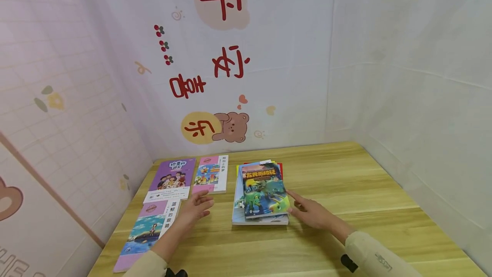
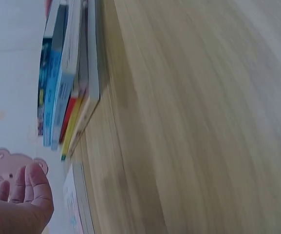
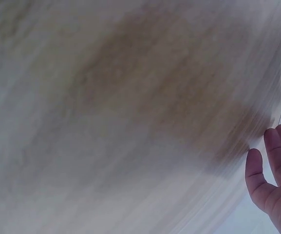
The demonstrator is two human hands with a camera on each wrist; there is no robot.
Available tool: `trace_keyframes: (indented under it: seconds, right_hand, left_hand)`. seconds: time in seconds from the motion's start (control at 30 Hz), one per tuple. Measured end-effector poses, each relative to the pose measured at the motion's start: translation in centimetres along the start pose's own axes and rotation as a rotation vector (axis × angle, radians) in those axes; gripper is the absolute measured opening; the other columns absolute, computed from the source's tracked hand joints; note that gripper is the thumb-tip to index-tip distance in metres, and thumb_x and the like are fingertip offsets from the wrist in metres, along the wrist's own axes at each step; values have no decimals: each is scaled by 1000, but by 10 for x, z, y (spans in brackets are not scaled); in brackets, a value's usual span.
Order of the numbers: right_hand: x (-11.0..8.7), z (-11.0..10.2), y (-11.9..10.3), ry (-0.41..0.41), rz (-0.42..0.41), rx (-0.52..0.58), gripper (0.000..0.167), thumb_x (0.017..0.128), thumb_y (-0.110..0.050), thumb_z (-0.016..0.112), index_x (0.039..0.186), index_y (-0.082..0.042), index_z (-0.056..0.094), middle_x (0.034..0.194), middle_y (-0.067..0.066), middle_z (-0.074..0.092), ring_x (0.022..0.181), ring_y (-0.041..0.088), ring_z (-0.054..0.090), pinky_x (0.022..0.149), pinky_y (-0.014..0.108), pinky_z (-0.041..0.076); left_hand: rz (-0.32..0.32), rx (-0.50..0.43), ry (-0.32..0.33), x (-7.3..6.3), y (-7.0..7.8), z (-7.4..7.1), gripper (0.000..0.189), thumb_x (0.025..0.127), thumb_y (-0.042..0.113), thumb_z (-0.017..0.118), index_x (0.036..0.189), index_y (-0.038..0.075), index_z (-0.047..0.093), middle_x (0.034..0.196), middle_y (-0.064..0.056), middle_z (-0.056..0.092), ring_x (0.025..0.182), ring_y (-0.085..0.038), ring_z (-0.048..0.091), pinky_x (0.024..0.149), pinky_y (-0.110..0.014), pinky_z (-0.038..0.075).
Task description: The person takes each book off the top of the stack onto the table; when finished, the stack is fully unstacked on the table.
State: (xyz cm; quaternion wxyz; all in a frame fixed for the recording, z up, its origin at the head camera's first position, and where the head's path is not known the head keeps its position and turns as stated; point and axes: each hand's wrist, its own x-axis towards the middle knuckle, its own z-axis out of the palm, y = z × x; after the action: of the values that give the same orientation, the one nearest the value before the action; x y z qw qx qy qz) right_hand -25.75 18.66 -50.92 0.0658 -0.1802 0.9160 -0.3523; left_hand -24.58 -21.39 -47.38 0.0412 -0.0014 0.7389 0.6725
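Note:
A stack of books, with a green and blue comic-style book point(image 1: 265, 189) on top, lies in the middle of the table. Under the top one is a pale blue book point(image 1: 238, 208); the left wrist view shows several spines, including a yellow book point(image 2: 73, 127) lower down. My right hand point(image 1: 313, 213) is at the stack's right side, fingertips right at the top book's edge, fingers extended. To the left of the stack hovers my left hand point(image 1: 196, 210), fingers loosely bent and holding nothing. Close to it lie a pink and white book point(image 1: 210, 174) and a book with a seaside cover point(image 1: 147, 234).
At the table's back left corner lies a purple book point(image 1: 173, 178), its lower edge meeting the seaside one. White printed cloth walls point(image 1: 288, 76) enclose the wooden table point(image 1: 338, 183) at the back and on both sides.

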Motion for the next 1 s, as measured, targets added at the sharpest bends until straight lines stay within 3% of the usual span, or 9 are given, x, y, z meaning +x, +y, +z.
trace_keyframes:
  seconds: [0.23,0.47,0.63,1.0]
  right_hand:
    - [-1,0,1,2,4,15,67,100,-49,53,157,-20,32,134,26,56,122,43,55,100,64,38]
    - [-3,0,2,3,-23,6,67,100,-48,54,157,-20,32,134,26,56,121,43,56,99,64,39]
    - [-3,0,0,-2,-32,11,67,100,-48,54,157,-20,32,134,28,55,118,43,58,99,64,40]
    - [-3,0,1,1,-28,15,66,100,-47,55,156,-20,34,133,28,56,118,43,58,98,64,41]
  left_hand:
    - [-3,-52,-82,8,0,41,59,98,11,63,145,-11,35,130,-29,52,116,-39,56,98,-52,48]
    - [-42,-32,-113,12,-1,72,63,95,12,66,146,-10,35,122,-21,57,100,-24,61,89,-42,53]
    - [-50,-46,-106,12,-3,82,62,93,10,68,144,-10,37,116,-17,59,95,-22,62,82,-39,54]
    - [-84,12,-127,13,-3,87,63,92,12,71,142,-10,40,118,-18,57,99,-23,60,88,-42,53]
